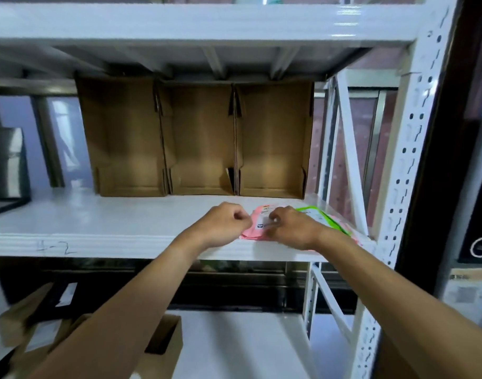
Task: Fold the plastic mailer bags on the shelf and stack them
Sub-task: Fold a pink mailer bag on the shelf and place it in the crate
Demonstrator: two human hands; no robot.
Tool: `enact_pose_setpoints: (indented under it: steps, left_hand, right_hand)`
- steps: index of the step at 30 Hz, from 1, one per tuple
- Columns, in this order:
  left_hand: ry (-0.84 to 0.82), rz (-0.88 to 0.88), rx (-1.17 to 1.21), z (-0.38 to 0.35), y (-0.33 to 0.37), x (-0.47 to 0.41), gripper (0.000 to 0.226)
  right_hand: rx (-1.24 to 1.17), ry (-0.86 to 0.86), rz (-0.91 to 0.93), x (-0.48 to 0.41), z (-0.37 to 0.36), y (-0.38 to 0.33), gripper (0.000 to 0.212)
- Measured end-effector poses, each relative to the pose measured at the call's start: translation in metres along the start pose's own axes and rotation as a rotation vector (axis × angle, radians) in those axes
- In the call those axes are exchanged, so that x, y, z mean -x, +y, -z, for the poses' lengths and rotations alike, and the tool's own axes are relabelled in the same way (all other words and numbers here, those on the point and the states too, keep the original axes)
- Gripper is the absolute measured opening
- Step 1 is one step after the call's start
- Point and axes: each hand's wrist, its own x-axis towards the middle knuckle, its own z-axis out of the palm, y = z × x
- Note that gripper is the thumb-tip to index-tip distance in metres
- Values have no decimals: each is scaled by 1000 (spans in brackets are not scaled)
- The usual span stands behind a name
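A pink plastic mailer bag (257, 225) with a white label lies near the front edge of the white shelf (111, 222). My left hand (223, 224) is curled at the bag's left edge and seems to pinch it. My right hand (291, 225) lies over the bag's right part, fingers curled onto the label. A green mailer bag (320, 216) lies to the right, partly under my right wrist, with more pink plastic (343, 227) beneath it.
Three open cardboard bins (199, 143) stand at the back of the shelf. A white perforated upright (409, 149) and a diagonal brace (352, 149) close off the right side. Cardboard boxes (163, 348) sit on the lower level.
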Motion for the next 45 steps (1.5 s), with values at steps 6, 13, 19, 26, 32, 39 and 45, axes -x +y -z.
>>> enact_pose_setpoints:
  steps: [6, 13, 19, 26, 32, 39, 45]
  left_hand:
    - [61, 22, -191, 20, -37, -9, 16]
    - [124, 38, -197, 39, -85, -30, 32]
    - [49, 24, -371, 28, -98, -38, 44]
    - [-112, 2, -466, 42, -97, -47, 44]
    - [-84, 51, -300, 46, -109, -58, 34]
    - [109, 61, -201, 47, -114, -60, 32]
    - [39, 71, -233, 43, -117, -67, 35]
  right_hand:
    - [-38, -38, 143, -13, -30, -30, 52]
    - [-211, -105, 270, -30, -63, -64, 51]
    - [-402, -32, 262, -48, -71, -63, 29]
    - [-189, 138, 167, -90, -73, -86, 23]
    - [475, -3, 97, -113, -47, -130, 30]
    - [311, 27, 176, -117, -99, -106, 45]
    - [242, -37, 132, -123, -96, -104, 48]
